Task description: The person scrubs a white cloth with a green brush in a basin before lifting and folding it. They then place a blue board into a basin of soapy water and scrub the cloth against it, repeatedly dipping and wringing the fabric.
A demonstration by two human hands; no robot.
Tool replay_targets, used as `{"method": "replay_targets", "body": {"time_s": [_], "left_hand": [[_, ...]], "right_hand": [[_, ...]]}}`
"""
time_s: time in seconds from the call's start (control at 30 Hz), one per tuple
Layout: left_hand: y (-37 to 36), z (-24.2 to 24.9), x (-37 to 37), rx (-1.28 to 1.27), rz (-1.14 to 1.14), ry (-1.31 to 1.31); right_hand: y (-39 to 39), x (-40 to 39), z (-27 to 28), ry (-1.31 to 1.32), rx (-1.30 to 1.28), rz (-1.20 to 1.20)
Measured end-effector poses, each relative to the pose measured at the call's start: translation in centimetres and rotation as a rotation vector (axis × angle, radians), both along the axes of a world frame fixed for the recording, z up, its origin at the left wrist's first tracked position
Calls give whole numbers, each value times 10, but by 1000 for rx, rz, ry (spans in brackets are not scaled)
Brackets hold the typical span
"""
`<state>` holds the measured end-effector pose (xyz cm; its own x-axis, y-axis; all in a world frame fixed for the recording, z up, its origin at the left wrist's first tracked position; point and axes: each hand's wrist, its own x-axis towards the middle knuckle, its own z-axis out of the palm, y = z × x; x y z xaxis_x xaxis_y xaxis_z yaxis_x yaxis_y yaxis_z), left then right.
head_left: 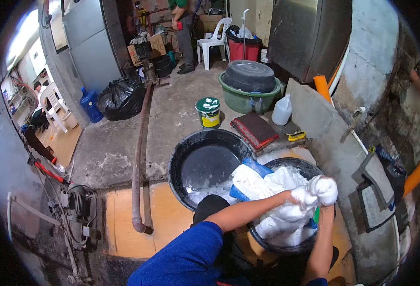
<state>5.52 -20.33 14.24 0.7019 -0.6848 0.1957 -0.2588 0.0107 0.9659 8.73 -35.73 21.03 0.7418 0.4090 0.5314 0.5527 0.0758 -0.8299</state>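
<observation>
Wet white cloth (279,217) is bunched up over a black basin (272,248) in front of me, its folds covered in suds. My left hand (299,195) grips the cloth from the left, its fingers mostly hidden by cloth and foam. My right hand (328,206) closes on the same bunch from the right, also largely covered. Just below it shows a small green item (316,215), and I cannot tell whether the hand touches it. A blue board (239,193) leans across the rim under part of the cloth.
A larger black basin (205,162) with suds stands to the left. Beyond are a paint bucket (207,113), a folded dark mat (254,129), a yellow brush (296,136), a white jug (282,110) and a green tub (238,97). A pipe (138,190) crosses the floor; a person (184,33) stands behind.
</observation>
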Motion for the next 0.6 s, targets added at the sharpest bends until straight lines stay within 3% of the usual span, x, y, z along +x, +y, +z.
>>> {"method": "replay_targets", "body": {"time_s": [0.2,0.27,0.3,0.4,0.47,0.53,0.6], "left_hand": [[0,6,-8,-4,-154,106],[-3,8,-10,-16,-190,133],[-4,9,-12,-28,-206,150],[-9,15,-13,-85,-234,202],[-10,23,-10,-141,-198,200],[-11,38,-7,-120,-43,38],[-12,49,-3,-22,189,-205]], "right_hand": [[-28,29,-43,-400,-622,-266],[-38,37,-50,-364,-699,-167],[-44,37,-49,-147,-605,33],[-23,-4,13,553,45,694],[5,-37,55,295,281,555],[20,-49,73,-182,229,175],[9,-23,38,5,306,-27]]}}
